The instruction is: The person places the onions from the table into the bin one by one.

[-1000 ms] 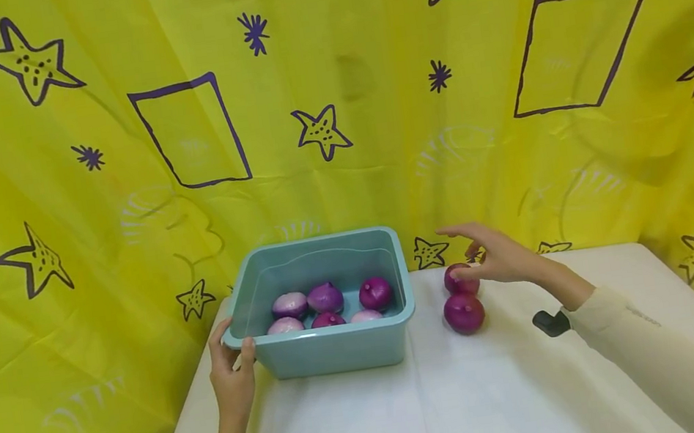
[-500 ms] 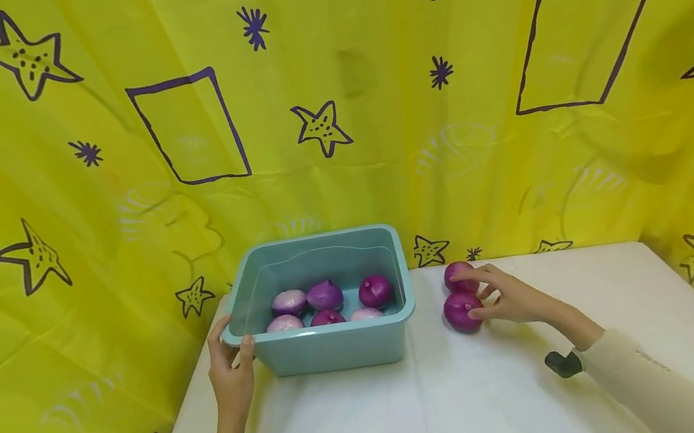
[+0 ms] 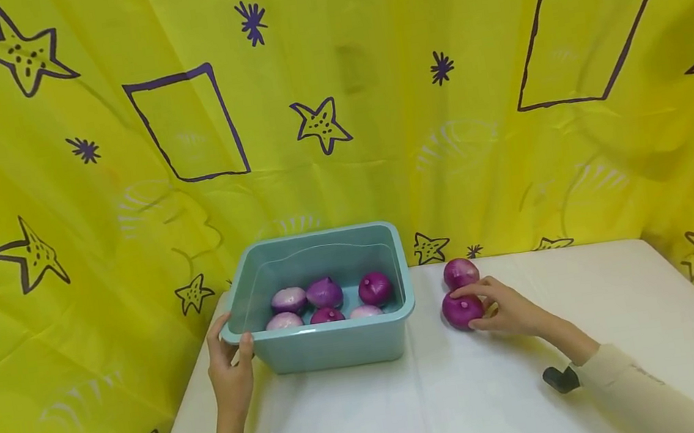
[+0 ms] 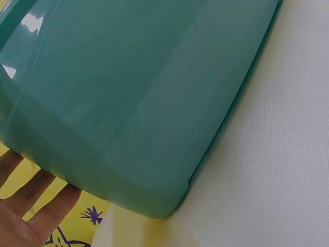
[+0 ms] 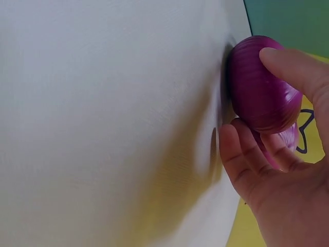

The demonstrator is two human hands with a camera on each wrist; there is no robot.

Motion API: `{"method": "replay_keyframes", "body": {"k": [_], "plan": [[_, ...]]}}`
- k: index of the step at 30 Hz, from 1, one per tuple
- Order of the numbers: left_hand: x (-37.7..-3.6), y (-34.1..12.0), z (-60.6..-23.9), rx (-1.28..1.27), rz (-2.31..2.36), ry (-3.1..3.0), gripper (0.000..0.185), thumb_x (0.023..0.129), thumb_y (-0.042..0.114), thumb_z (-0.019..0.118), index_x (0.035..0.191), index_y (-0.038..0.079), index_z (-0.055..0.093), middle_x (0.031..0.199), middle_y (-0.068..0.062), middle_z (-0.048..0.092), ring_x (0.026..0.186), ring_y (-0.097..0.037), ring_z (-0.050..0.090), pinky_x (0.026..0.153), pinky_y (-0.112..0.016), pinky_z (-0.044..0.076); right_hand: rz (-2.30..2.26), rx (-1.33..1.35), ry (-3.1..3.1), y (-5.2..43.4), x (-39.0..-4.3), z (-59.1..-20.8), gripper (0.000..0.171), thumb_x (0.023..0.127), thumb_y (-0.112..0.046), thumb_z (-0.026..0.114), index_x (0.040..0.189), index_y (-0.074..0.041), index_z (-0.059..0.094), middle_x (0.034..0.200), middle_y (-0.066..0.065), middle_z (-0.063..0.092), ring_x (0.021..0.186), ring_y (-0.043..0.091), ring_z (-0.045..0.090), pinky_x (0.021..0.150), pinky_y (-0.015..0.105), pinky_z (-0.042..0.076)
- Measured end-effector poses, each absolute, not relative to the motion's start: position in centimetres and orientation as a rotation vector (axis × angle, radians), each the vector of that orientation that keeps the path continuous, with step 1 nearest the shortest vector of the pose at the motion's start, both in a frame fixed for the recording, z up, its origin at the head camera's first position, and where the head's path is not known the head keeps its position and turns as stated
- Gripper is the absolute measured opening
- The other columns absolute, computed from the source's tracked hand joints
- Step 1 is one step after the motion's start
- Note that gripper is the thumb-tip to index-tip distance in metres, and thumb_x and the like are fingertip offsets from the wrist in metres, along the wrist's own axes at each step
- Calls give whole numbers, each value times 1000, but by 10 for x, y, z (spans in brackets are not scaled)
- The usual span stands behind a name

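A teal plastic bin point(image 3: 339, 347) stands on the white table, with several purple and pale onions point(image 3: 324, 293) inside. My left hand point(image 3: 229, 381) holds its near left corner, thumb on the front rim. In the left wrist view, the fingers point(image 4: 56, 206) reach along the wall of the bin point(image 4: 128, 92). Right of the bin, my right hand point(image 3: 511, 308) grips the nearer red onion point(image 3: 458, 310) from its right side. The right wrist view has the thumb on this onion point(image 5: 257, 85) and the fingers around its other side. A second onion point(image 3: 460, 271) lies just behind it.
A yellow curtain point(image 3: 330, 189) with dark star drawings hangs right behind the table's back edge. The white tabletop point(image 3: 415, 414) stretches in front of the bin and to the right. A dark camera mount sits at each wrist.
My right hand has come down and toward me from over the farther onion, and its fingers have closed on the nearer one. The left hand stays at the bin's corner.
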State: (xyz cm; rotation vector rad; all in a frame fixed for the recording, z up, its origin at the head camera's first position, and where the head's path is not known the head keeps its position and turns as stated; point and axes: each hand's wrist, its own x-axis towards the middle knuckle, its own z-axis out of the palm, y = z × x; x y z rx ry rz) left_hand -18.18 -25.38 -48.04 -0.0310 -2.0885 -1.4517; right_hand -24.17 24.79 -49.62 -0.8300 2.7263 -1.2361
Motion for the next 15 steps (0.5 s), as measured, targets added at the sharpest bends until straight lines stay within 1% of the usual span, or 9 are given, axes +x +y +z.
{"method": "replay_keyframes", "body": {"k": [3,7,15], "plan": [[-182,-254,-481,-39,-1450,-2087,52,101,7,59,150,13,42,145,-28,54,122,-50,59,85,-6,46,-1253,-833,2736,247,-241,-499,54,83,-7,84,134,-12,64,112,18,53,90,27,61,74,29,59],[-183,-255,-482,-30,-1442,-2095,52,102,8,59,150,13,42,146,-26,54,123,-50,59,85,-6,45,-1243,-817,2740,246,-242,-500,55,84,-9,84,135,-15,65,113,16,55,91,25,60,74,29,59],[-183,-256,-482,-7,-1447,-2127,51,103,14,59,151,15,40,149,-24,52,126,-49,57,85,-5,45,-1237,-803,2683,246,-246,-502,55,87,-9,82,137,-14,62,128,19,65,90,23,65,76,29,59]]}}
